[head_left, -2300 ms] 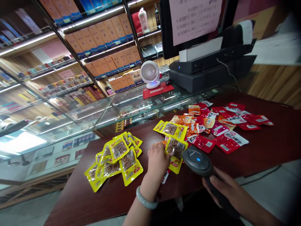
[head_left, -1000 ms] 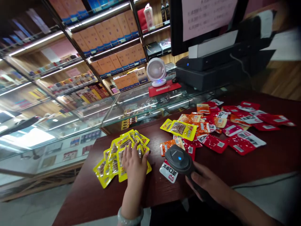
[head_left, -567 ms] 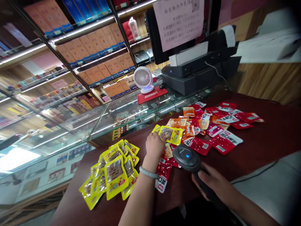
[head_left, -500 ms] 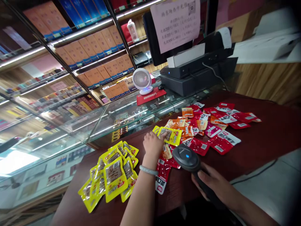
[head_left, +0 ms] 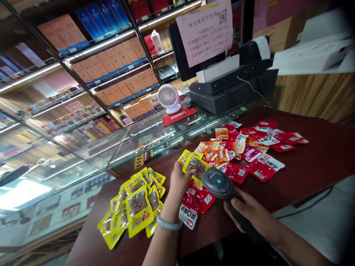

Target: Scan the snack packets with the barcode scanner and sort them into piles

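My left hand (head_left: 181,178), with a pale bangle on its wrist, pinches the edge of a yellow snack packet (head_left: 196,167). Behind that packet another yellow packet (head_left: 186,155) partly shows. Wrapped around the handle of a black barcode scanner (head_left: 217,183) is my right hand (head_left: 249,210); a blue light glows on the scanner's head, which covers the right end of the held packet. A pile of yellow packets (head_left: 138,205) lies left of my left hand. Red and white packets (head_left: 191,210) rest just below the scanner's head.
More red, orange and pink packets (head_left: 249,147) spread over the dark red table (head_left: 313,162). Beyond stand a glass display counter (head_left: 119,151), a small white fan (head_left: 168,96) on a red mat, and a black register (head_left: 216,99) with a pink notice (head_left: 206,33). Stocked shelves line the back.
My left hand has drawn the yellow packet up off the pile and tilted it near the scanner's head. The scanner has shifted slightly left.
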The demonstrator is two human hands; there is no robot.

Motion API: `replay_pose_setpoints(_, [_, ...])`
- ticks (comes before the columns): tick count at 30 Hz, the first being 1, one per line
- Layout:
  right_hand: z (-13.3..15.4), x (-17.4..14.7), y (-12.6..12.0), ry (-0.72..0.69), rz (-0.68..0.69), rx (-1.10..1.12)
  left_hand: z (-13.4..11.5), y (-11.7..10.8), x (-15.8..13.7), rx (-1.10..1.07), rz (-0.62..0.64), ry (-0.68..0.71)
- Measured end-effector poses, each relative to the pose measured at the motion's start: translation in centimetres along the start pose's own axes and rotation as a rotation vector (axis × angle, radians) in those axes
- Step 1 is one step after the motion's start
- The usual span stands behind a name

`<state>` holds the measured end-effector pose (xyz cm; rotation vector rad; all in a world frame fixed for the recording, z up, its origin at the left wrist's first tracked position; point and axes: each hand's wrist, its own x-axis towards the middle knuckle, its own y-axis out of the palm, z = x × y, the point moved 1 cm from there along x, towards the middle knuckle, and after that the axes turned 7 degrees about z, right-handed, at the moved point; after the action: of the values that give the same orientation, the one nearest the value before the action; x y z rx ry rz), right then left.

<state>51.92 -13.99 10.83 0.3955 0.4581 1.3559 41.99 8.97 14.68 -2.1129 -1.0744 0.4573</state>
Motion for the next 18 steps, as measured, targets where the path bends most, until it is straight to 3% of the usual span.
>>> replay_pose_setpoints(5, [0.5,1.7,2.2,-0.022,0.079,-0.023,2.5,-1.0,-2.1,-0.14,-0.098,0.04])
replay_pose_setpoints(11, [0.3,3.1,3.8,0.003,0.048,0.008,4.1,-2.1,-3.3,-0.193,-0.183,0.127])
replay_pose_setpoints(15, [0.4,3.1,4.5,0.016,0.07,-0.004,4.6,-3.0,-3.9,-0.288,-0.246,0.107])
replay_pose_setpoints(18, [0.3,3.1,4.8,0.015,0.101,-0.075,5.5,-4.9,-4.5,-0.429,-0.332,0.025])
